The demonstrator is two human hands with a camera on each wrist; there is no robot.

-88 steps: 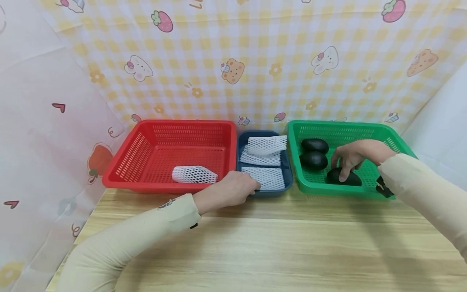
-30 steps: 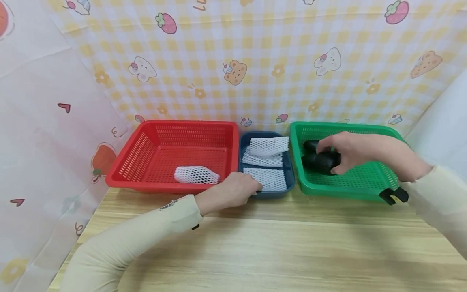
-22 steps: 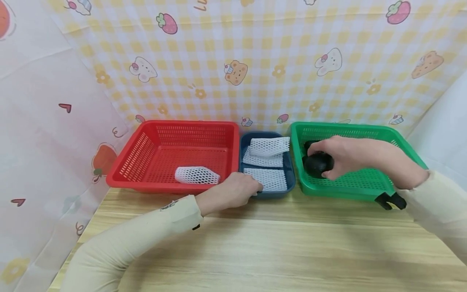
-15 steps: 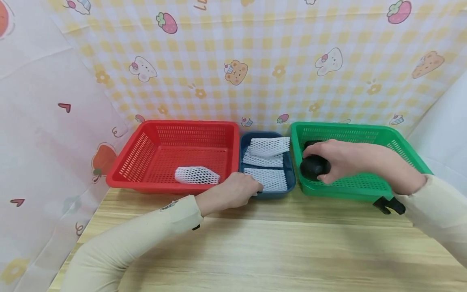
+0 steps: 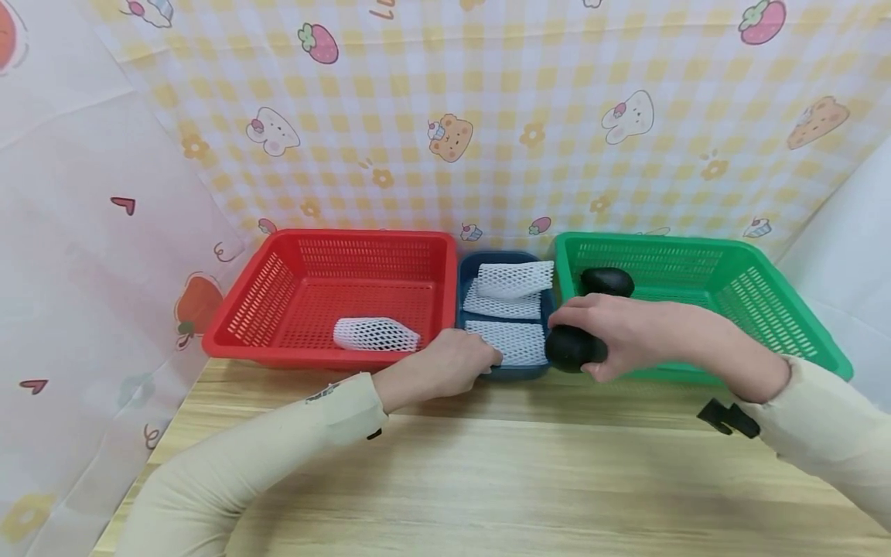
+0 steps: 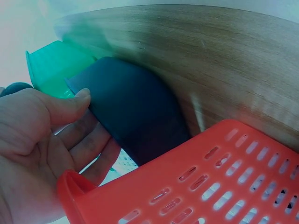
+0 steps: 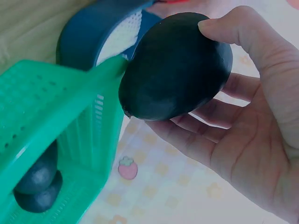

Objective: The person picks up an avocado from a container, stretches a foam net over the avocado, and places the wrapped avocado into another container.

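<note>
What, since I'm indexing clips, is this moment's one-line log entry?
right hand: holds dark fruit near green basket; left hand: grips blue tray; red basket: white mesh sleeve

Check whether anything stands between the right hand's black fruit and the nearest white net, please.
Nothing visible does. In the head view, the black fruit overlaps the right rim of the blue tray, beside the nearest white net. The left hand grips the tray's front left part, not between them.

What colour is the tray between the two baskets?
Dark blue; the tray shows best in the head view.

Yel/wht chk cloth (image 5: 501, 77), wd tbl (image 5: 487, 480).
</note>
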